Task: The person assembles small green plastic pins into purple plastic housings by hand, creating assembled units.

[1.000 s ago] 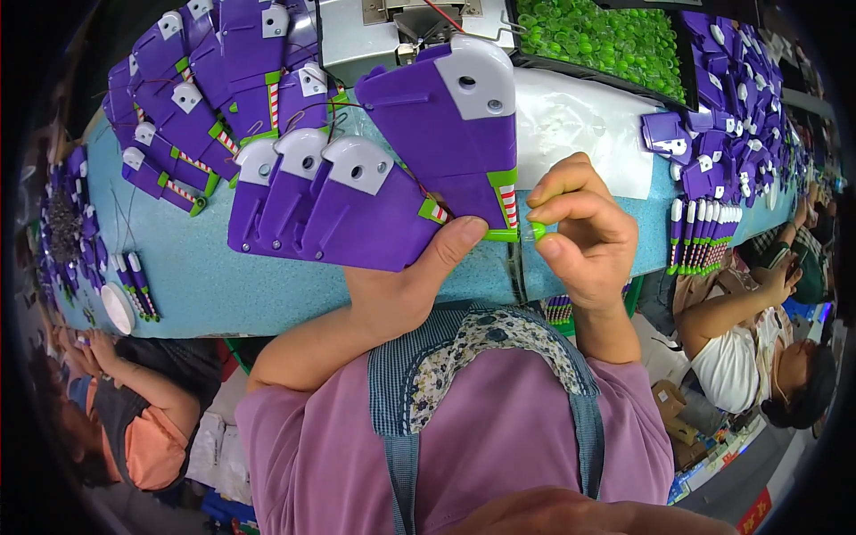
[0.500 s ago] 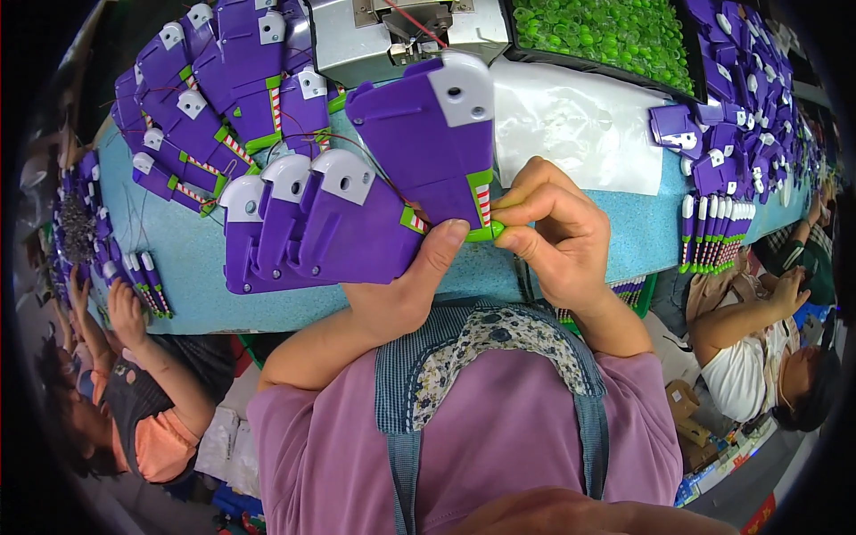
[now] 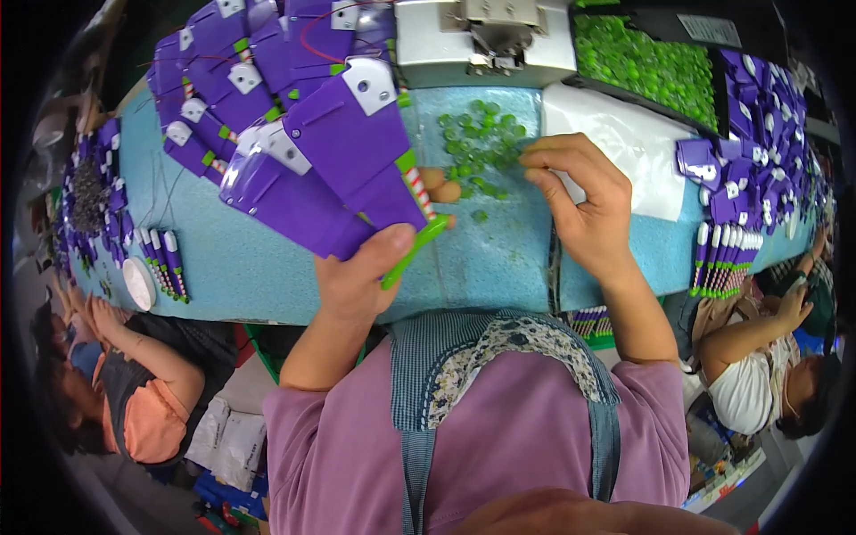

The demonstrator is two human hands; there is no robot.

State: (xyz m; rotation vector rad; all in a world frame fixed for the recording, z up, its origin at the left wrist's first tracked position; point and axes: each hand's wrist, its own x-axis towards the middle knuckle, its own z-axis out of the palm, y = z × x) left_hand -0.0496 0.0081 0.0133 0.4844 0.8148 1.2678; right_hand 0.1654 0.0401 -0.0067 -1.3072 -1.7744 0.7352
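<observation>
In my left hand (image 3: 361, 272) is an overlapping stack of purple wing-shaped plastic panels (image 3: 349, 134) with white corners. The top panel carries a red-and-white striped strip (image 3: 418, 193) and a curved green tip (image 3: 415, 251), and my thumb presses down just beside that tip. My right hand (image 3: 590, 201) is at the right edge of a scatter of small translucent green plastic pieces (image 3: 481, 147) on the blue tabletop. Its thumb and fingertips are drawn together in a pinch. What sits between them, if anything, is too small to make out.
A silver metal machine (image 3: 486, 45) stands at the back, with wired purple panels (image 3: 214, 53) spread left of it. To its right are a black bin of green pieces (image 3: 642, 67), a white plastic sheet (image 3: 615, 147) and heaped purple parts (image 3: 758, 134). Co-workers sit on both sides.
My right hand has let go of the green tip and moved right and up to the green pieces, which the panels hid before. The held stack has shifted left and tilted.
</observation>
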